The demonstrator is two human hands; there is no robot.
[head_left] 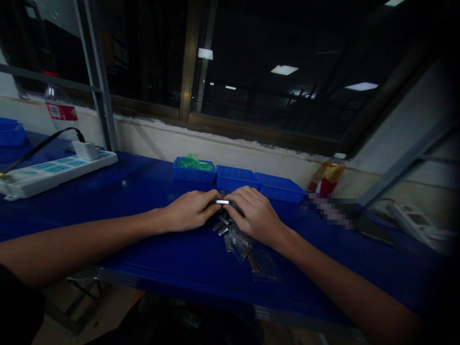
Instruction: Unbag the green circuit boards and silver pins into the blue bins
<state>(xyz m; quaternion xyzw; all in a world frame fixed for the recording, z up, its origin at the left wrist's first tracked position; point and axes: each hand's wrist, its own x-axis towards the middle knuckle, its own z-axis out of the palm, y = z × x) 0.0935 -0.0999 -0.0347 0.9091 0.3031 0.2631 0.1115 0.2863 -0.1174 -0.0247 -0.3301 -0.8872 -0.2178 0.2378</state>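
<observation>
Between my two hands is a small flat metal piece (222, 202), bright along its near edge. My left hand (190, 210) pinches its left end with thumb and forefinger. On the other end, my right hand (253, 213) closes with thumb and fingers, partly covering it. Its exact kind is too small to make out. Just below the hands lie several short grey metal parts (223, 230) on the blue table. Beside them is a crumpled clear plastic bag (237, 242). Nearer to me, a flat clear bag (268, 268) lies with brass-coloured pins (253, 263) at its edge.
Blue bins (237, 178) line the table's back edge, one with green plastic (194, 163). A white power strip (61, 175) and a red-labelled bottle (61, 111) stand left. At right are a red-and-gold packet (326, 179), a dark flat object (373, 230) and another power strip (413, 218).
</observation>
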